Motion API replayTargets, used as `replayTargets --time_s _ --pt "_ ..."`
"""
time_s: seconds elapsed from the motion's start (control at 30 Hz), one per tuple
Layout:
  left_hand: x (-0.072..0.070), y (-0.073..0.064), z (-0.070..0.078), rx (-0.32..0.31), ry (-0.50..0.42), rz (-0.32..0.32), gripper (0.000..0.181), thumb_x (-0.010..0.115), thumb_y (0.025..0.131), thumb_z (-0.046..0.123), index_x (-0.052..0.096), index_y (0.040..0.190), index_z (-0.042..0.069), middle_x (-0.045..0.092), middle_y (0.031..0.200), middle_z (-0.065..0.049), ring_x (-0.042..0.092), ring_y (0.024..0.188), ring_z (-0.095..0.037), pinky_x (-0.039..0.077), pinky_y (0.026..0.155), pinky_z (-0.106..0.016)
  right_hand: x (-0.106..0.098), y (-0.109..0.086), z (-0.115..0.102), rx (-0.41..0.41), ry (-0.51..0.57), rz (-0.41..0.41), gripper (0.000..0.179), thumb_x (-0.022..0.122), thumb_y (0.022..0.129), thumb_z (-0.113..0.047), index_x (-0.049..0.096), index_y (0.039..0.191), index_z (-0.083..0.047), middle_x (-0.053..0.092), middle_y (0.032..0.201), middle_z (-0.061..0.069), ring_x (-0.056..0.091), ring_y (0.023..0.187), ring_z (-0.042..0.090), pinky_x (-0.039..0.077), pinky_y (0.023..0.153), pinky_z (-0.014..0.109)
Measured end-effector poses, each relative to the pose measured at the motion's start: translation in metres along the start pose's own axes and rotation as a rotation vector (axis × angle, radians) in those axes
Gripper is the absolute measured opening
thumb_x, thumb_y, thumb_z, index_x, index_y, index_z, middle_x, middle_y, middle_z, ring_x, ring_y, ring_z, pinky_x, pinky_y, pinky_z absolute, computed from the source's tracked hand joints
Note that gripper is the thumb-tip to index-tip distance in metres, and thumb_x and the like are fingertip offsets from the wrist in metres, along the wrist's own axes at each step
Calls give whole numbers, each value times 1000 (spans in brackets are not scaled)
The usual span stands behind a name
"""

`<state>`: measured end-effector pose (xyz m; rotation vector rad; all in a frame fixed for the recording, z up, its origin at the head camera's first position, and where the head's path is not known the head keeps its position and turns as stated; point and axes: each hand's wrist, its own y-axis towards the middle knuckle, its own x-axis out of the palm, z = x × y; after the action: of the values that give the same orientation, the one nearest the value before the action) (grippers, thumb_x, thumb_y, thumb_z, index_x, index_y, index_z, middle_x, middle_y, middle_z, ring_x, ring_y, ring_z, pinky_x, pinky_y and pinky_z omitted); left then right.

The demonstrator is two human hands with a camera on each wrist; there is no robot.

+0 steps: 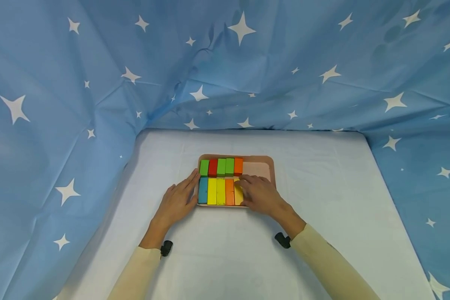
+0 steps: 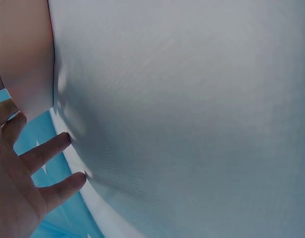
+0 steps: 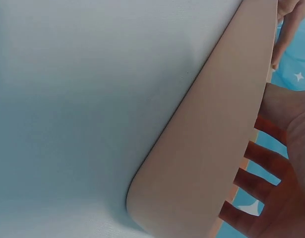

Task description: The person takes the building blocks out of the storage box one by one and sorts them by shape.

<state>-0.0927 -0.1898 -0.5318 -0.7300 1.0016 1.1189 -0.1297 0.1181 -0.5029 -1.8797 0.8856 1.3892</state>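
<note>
A shallow tan tray (image 1: pixel 268 166) holds rectangular coloured blocks in two rows. In the back row lie green, red (image 1: pixel 213 167) and orange blocks; the front row has a blue block (image 1: pixel 203 191), two yellow ones, an orange one (image 1: pixel 230 192) and a pale yellow block (image 1: pixel 238 195) at its right end. My right hand (image 1: pixel 263 193) has its fingers and thumb at that pale yellow block, gripping it by its ends. My left hand (image 1: pixel 177 201) rests against the tray's left side with fingers extended. Both wrist views show the tray's outer wall (image 3: pixel 202 139), which hides the blocks.
The tray stands on a white-covered table (image 1: pixel 225 254). A blue curtain (image 1: pixel 270 62) with white stars surrounds the table at the back and sides. Small black devices (image 1: pixel 283 240) sit at both wrists. The tray's right part lies partly under my right hand.
</note>
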Motion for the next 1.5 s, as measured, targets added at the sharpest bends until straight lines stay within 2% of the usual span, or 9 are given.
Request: replayTargets --time_s 0.2,0.43,0.8,0.97,1.2,1.5 --pt "0 2 -1 -3 0 -21 67 53 106 31 27 167 23 20 175 10 43 151 -26 37 116 -67 1 3 2 35 -3 -28 58 86 85 -34 67 139 -21 58 152 6 58 135 30 46 114 55" --pt "0 2 -2 -11 -1 -24 67 53 106 32 26 167 25 19 174 12 44 151 -26 38 116 -66 0 1 12 59 8 -25 68 91 78 -41 68 138 -19 59 150 7 59 133 31 47 113 55" --pt "0 1 -3 -7 -3 -24 66 52 107 33 26 167 24 20 174 11 44 151 -26 38 115 -66 3 0 18 66 59 -25 72 95 74 -38 67 137 -17 59 150 8 58 134 31 47 114 54" --pt "0 1 -2 -13 -15 -19 66 52 106 32 27 167 24 22 174 10 44 150 -27 38 115 -66 1 1 19 69 96 -15 72 96 72 -35 68 135 -16 61 145 8 61 128 30 51 111 49" --pt "-1 1 -2 -19 -11 -23 65 52 107 33 27 166 24 21 174 11 44 151 -26 38 116 -66 -1 -1 21 100 158 -34 70 97 72 -30 68 134 -18 59 145 8 59 127 29 51 111 49" --pt "0 1 -2 -17 -2 -28 65 50 107 35 27 167 24 19 174 11 42 152 -26 37 116 -67 -6 -11 28 109 235 -33 69 98 71 -26 68 133 -18 58 142 8 58 120 26 53 109 47"
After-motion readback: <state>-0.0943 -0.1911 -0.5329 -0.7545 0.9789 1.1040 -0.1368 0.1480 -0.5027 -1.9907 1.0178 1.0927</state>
